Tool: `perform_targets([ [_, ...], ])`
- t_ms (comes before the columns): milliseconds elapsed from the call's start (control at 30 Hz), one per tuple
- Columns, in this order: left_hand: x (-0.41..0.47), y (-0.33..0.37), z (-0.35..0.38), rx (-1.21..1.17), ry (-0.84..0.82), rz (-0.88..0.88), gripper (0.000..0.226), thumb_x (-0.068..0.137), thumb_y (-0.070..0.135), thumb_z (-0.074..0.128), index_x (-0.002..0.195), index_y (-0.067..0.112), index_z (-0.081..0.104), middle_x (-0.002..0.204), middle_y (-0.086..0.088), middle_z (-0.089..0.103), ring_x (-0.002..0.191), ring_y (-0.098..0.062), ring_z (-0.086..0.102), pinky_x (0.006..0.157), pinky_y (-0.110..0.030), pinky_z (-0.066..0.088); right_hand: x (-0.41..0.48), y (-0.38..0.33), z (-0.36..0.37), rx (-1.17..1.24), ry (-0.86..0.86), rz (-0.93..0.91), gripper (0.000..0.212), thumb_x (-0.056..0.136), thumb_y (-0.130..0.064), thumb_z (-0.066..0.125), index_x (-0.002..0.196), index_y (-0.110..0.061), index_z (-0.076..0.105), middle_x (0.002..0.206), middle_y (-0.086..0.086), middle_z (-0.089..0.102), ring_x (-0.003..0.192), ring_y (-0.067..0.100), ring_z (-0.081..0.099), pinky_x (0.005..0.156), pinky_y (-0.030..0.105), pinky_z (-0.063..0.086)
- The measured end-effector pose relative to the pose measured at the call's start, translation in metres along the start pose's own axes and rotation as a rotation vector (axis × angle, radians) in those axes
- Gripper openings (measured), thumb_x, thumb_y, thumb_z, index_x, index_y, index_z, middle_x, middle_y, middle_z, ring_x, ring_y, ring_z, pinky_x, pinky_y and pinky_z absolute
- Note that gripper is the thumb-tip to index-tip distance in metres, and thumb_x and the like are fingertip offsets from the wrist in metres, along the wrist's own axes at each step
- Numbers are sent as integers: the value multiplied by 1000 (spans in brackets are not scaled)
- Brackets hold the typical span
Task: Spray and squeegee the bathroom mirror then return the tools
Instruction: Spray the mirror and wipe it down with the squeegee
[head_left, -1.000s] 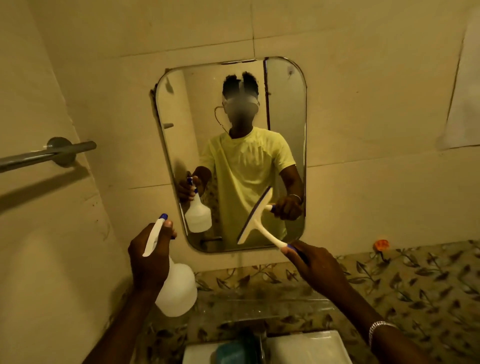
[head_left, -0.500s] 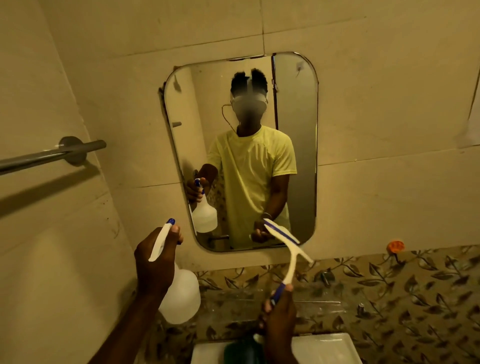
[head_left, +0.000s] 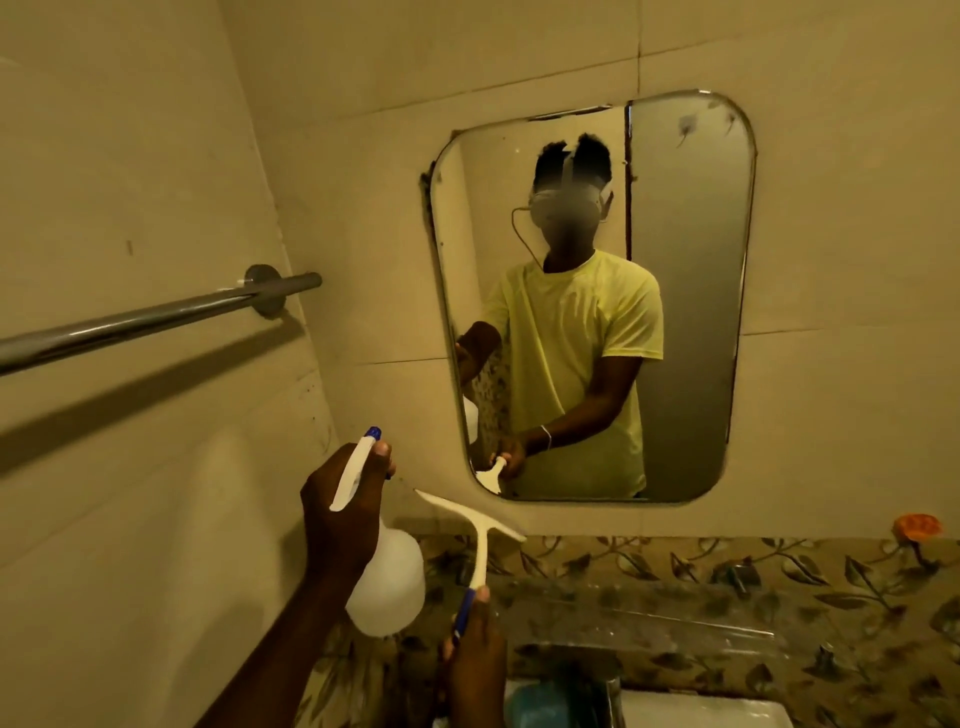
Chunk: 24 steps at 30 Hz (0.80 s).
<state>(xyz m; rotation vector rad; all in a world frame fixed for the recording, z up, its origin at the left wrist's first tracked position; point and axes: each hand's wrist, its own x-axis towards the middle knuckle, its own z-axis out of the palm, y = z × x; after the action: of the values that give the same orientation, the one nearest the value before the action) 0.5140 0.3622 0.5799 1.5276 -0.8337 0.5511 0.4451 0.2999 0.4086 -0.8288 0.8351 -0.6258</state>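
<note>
A: Left hand (head_left: 340, 512) is wrapped around the white spray bottle (head_left: 384, 587); right hand (head_left: 475, 660) pinches the squeegee (head_left: 480, 540) by its blue handle end, blade below the mirror (head_left: 691, 312).

B: Risk?

A: That thin grip could let the T-shaped plastic slip onto the glass shelf (head_left: 649, 608).

A home bathroom: wall mirror (head_left: 675, 312), towel rail (head_left: 156, 317); tiled walls (head_left: 130, 156).

My operator, reflected in the mirror (head_left: 691, 312)
Yellow short-sleeved T-shirt (head_left: 571, 332); head-worn camera strap with cable; slim wrist bracelet (head_left: 545, 437); my forearms bare.
</note>
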Motion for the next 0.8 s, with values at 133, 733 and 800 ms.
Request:
perform_targets([
  [133, -6, 2, 18, -17, -1, -6, 32, 97, 41, 57, 93, 13, 72, 78, -2, 73, 78, -11, 71, 72, -18, 55, -3, -18, -44, -128, -37, -122, 53, 101, -59, 41, 100, -17, 73, 94, 10, 73, 88, 30, 69, 77, 38, 57],
  [733, -91, 78, 154, -230, -221, -102, 28, 100, 22, 62, 91, -2, 73, 72, -14, 69, 68, -13, 65, 61, -9, 48, -22, -142, -234, -352, 160, -668, 54, 94, -68, 39, 86, -23, 67, 60, -1, 56, 48, 10, 50, 41, 24, 39],
  [800, -108, 87, 173, -250, -278, -102, 28, 100, 19, 61, 91, -5, 72, 76, -18, 70, 72, -18, 67, 65, -13, 51, -25, -150, -260, -384, 180, -705, 49, 98, -65, 40, 85, -26, 66, 58, -3, 55, 48, 8, 49, 42, 24, 39],
])
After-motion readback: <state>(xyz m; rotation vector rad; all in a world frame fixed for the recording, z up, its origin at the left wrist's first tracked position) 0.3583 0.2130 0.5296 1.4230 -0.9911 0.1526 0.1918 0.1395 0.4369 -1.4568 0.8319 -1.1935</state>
